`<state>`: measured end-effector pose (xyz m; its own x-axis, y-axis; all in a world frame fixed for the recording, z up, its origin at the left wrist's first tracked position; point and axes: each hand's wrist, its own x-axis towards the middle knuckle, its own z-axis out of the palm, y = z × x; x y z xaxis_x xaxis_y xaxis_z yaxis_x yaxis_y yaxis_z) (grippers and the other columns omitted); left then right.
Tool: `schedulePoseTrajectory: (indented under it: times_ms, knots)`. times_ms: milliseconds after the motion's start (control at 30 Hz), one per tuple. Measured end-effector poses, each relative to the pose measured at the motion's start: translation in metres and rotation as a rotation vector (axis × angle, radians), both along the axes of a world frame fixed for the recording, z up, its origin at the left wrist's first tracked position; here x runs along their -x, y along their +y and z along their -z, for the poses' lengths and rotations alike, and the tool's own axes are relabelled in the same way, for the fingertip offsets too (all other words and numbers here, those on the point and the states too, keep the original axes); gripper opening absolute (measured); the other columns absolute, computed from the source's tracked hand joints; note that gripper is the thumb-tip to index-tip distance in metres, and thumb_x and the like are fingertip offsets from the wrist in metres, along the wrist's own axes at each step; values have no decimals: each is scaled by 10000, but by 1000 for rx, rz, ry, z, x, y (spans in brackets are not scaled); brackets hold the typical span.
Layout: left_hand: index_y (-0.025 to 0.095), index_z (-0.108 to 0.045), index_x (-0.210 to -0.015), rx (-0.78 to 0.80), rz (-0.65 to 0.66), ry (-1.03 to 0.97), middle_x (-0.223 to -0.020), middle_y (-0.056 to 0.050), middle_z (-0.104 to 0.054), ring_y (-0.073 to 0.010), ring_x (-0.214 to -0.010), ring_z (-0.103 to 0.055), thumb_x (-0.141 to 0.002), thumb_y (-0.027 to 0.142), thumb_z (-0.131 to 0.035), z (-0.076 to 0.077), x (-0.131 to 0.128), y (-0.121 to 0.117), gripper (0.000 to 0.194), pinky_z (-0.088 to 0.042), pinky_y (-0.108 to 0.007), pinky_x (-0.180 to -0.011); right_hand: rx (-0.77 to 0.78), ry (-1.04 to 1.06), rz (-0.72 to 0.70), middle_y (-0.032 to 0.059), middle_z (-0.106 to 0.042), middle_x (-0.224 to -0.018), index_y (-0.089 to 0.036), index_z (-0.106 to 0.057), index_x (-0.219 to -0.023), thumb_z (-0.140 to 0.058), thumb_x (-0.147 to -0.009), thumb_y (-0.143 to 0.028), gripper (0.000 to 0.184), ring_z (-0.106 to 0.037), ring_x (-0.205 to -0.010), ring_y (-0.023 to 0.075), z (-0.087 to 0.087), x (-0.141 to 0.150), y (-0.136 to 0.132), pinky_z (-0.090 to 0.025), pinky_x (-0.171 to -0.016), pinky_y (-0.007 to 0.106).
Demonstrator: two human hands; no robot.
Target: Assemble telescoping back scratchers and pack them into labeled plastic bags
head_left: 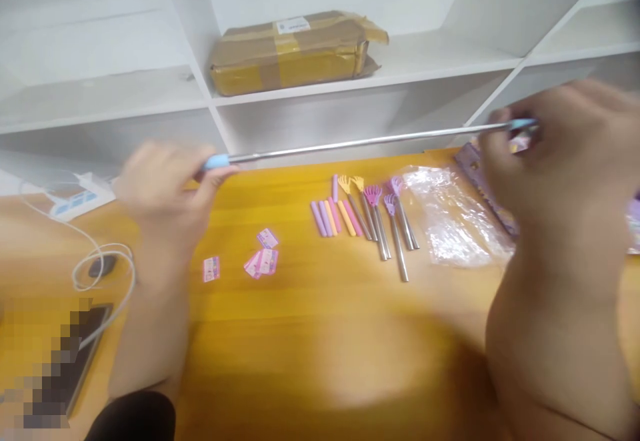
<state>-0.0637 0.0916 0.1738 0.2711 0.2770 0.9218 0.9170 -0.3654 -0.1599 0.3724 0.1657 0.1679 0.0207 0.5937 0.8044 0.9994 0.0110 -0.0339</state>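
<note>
A telescopic back scratcher (360, 143) is stretched out long above the table, nearly level, with its thin metal rod between my two hands. My left hand (167, 178) is closed on its light blue handle. The light blue far end is gripped in my right hand (565, 141), which hides most of it. Below the rod lie several shorter back scratchers (383, 224) with yellow, pink and purple claw heads and metal rods. Beside them is a group of loose purple, orange and pink handle tubes (331, 218).
Small pink cards (260, 262) lie left of centre. A clear plastic bag (455, 218) and purple packaging (483, 184) are at the right. At the left are a power strip (83, 196), a white cable (134, 274) and a dark tablet-like device (87, 354). A taped cardboard box (295, 58) sits on the shelf.
</note>
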Motion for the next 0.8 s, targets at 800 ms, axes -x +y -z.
schedulePoseTrajectory:
  times_ms: [800]
  knots:
    - [252,-755,-948,305,141,62,-723,-11,-715,-207,-684,-560,-970,506,-753,16,-86,-46,255,-374,-386,-693,-76,-230,-609,-38,-535,-610,-188,-542,-729,-650,-961,-237,261,-366,-524,97,24,121,-106,-240,-522,288]
